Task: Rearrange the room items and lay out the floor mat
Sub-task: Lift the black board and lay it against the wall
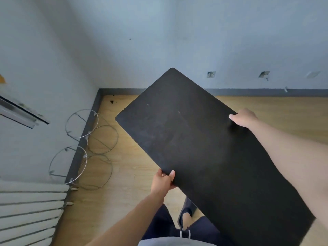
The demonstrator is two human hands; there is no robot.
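Note:
A large black floor mat with rounded corners hangs tilted in the air above the wooden floor, its far corner pointing at the wall. My left hand grips its near left edge, thumb on top and fingers curled underneath. On the far right edge my right hand holds the mat, thumb lying on the top face. The mat's near right end runs out past my right forearm and hides part of my legs.
Several wire rings lean against the dark baseboard at the left wall. A white radiator sits at the lower left. My slippered foot stands on the floor below the mat. Wall sockets line the far wall.

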